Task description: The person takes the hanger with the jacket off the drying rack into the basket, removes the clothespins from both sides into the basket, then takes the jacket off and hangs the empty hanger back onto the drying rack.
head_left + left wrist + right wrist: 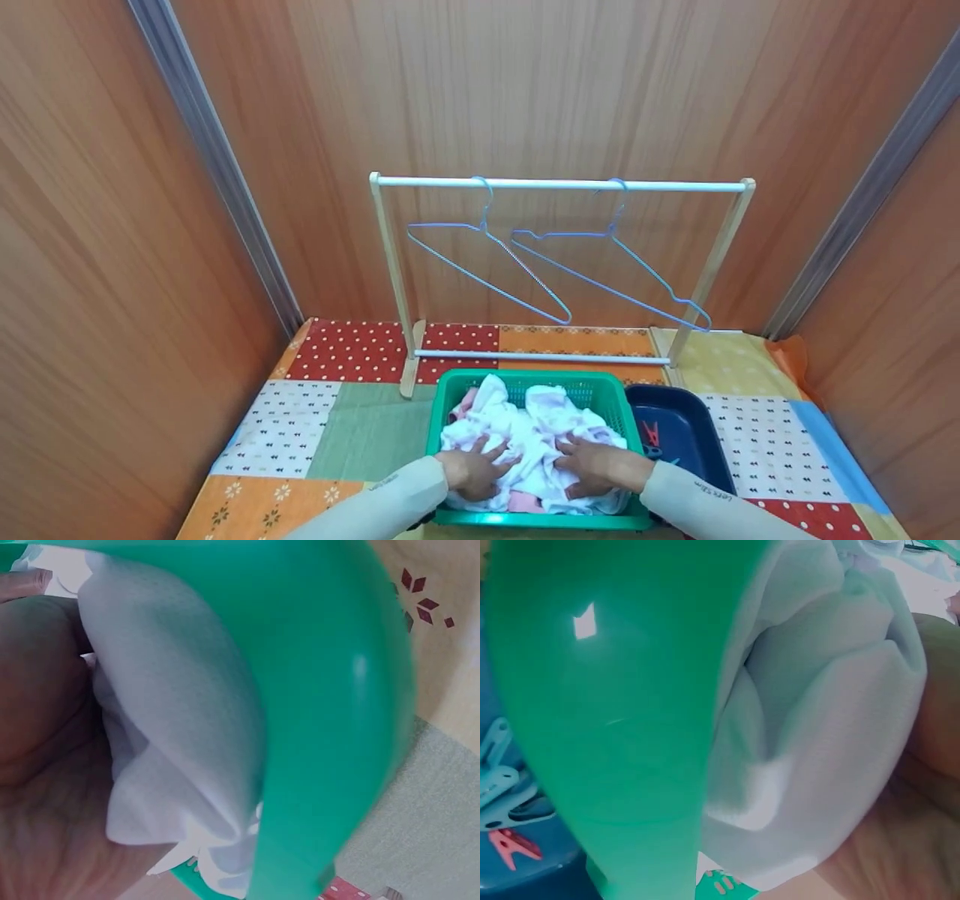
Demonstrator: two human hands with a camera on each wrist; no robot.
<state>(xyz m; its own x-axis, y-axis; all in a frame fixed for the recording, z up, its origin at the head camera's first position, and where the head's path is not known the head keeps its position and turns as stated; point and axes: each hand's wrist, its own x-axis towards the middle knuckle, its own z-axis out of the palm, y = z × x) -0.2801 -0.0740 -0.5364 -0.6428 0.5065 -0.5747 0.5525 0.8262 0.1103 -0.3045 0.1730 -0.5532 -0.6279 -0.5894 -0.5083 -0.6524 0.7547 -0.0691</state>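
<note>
A green plastic basket (540,519) holds a heap of crumpled white clothes (529,442), with bits of pink cloth (523,502) showing at the front and back left. On the left of the heap rests my left hand (476,471), its fingers spread over the fabric. My right hand (596,466) lies on the right part of the heap, fingers likewise extended. Both wrist views show white cloth (172,690) bunched between a palm and the basket wall (615,705). No fingers are seen gripping the fabric.
Behind the basket stands a white rack (562,184) with a left hanger (487,285) and a right hanger (611,289). A dark blue tray (694,439) beside the basket holds a red clothespin (514,846) and blue clothespins (499,784). Wooden panels (525,90) enclose the patchwork cloth (367,427).
</note>
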